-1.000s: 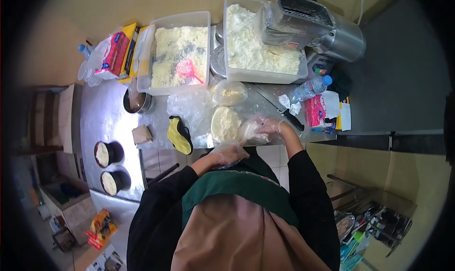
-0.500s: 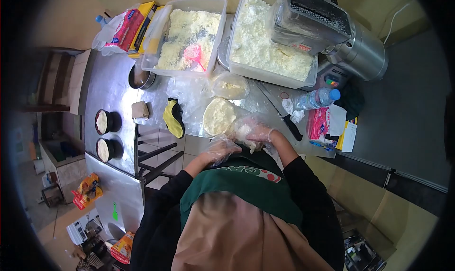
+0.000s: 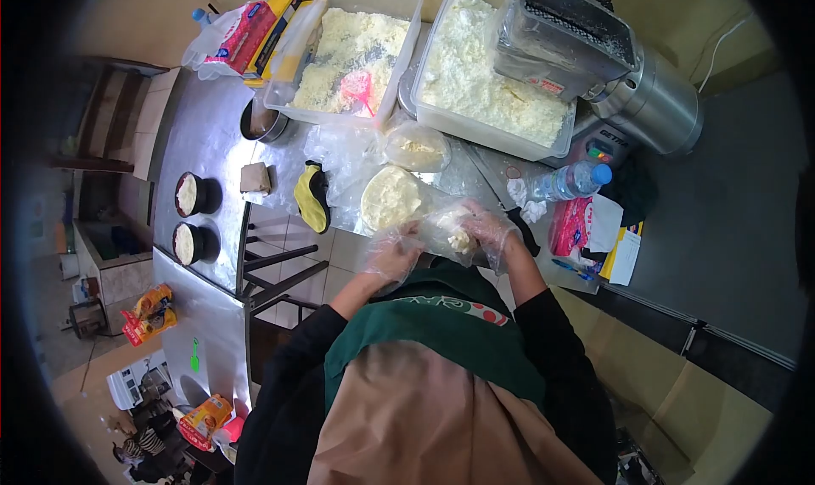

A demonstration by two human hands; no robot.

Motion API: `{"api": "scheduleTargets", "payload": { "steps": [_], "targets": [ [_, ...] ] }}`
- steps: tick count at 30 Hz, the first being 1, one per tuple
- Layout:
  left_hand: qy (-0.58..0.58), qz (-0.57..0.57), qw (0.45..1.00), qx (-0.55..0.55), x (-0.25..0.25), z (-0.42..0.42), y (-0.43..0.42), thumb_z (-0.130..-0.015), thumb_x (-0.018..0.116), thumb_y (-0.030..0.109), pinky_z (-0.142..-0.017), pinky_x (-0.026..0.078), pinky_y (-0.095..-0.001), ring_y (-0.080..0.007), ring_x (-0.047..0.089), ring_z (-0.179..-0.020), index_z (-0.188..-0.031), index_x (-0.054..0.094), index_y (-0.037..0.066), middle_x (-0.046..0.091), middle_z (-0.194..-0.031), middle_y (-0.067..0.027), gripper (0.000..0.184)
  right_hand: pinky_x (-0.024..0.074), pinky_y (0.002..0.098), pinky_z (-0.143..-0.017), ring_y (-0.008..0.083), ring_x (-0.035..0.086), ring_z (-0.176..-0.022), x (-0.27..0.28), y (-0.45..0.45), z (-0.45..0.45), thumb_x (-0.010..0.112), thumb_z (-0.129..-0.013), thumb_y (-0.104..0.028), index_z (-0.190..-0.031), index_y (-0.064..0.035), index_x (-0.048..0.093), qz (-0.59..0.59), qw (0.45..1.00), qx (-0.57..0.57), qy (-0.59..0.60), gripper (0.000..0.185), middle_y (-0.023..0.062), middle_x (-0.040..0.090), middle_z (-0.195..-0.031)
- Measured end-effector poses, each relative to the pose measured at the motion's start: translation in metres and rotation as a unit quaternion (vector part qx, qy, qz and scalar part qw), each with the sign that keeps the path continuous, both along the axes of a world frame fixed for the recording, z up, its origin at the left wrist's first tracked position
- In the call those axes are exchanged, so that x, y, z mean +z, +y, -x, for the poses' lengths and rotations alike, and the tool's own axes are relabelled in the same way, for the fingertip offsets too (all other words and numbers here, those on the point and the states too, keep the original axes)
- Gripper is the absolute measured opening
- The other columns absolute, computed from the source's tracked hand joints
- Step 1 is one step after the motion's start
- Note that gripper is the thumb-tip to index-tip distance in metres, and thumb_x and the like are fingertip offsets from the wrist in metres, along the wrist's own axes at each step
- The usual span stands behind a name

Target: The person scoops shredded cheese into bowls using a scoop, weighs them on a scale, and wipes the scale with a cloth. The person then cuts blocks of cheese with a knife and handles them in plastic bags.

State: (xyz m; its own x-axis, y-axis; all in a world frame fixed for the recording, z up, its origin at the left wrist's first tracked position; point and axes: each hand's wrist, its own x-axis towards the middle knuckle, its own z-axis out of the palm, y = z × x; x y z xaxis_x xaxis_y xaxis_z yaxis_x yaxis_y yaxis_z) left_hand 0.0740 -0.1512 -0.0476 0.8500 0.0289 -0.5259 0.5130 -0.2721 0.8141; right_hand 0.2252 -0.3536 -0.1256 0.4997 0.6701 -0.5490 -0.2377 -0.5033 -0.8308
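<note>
Both my hands wear clear plastic gloves and are close together at the table's near edge. My right hand (image 3: 494,233) is closed around a clear plastic bag (image 3: 439,222) with a white, crumbly clump (image 3: 461,241) in it, which looks like grated cheese. My left hand (image 3: 394,254) pinches the bag's left side; its fingertips are partly hidden by the plastic. Just beyond them sits a round container heaped with a pale grated mass (image 3: 391,198). Behind that lies a smaller clear container (image 3: 418,148) with some of the same stuff.
Two large plastic tubs of grated white food, one with a pink scoop (image 3: 357,88), stand at the back. A grating machine (image 3: 577,48) overhangs the right tub (image 3: 484,135). A knife (image 3: 519,222), water bottle (image 3: 573,180), yellow-black glove (image 3: 312,198) and two filled dark bowls (image 3: 188,194) lie around.
My hands have moved slightly apart, the right one to the right and turned, so the white clump in the bag shows more clearly. The view has shifted a little.
</note>
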Motion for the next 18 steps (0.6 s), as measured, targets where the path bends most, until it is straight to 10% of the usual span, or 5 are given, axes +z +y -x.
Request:
{"api": "scheduleTargets", "payload": {
  "steps": [2,5,18],
  "targets": [
    [-0.119,-0.242,0.958,-0.097,0.044,-0.018,-0.006,-0.082,0.056,0.024,-0.093,0.040,-0.0385,-0.0345,0.049,-0.112,-0.128,0.044,0.006,0.053,-0.117,-0.0199,0.050,0.0413,0.0309,-0.089,0.0225,0.051,-0.107,0.007,-0.004,0.000,0.058,-0.084,-0.027,-0.133,-0.0043,0.039,-0.025,0.997,-0.044,0.063,0.058,0.0168,0.052,-0.122],
    [-0.259,-0.289,0.917,-0.090,0.042,-0.038,-0.020,-0.079,0.057,0.015,-0.078,0.046,-0.0407,-0.0367,0.056,-0.091,-0.110,0.054,0.008,0.056,-0.095,-0.0193,0.032,0.0409,0.0302,-0.090,0.0219,0.051,-0.107,0.027,-0.003,0.000,0.056,-0.085,-0.027,-0.133,-0.0009,0.038,-0.003,0.996,-0.057,0.070,0.057,0.0162,0.053,-0.121],
    [-0.141,-0.261,0.955,0.020,0.004,-0.046,0.003,-0.078,0.054,0.012,-0.071,0.047,-0.0417,-0.0363,0.060,-0.079,-0.084,0.059,0.003,0.060,-0.079,-0.0204,0.012,0.0415,0.0313,-0.093,0.0174,0.051,-0.110,0.046,-0.044,0.004,0.059,-0.087,-0.030,-0.129,-0.0013,0.043,-0.083,0.962,-0.156,0.206,0.053,0.0090,0.053,-0.121]
  ]
}}
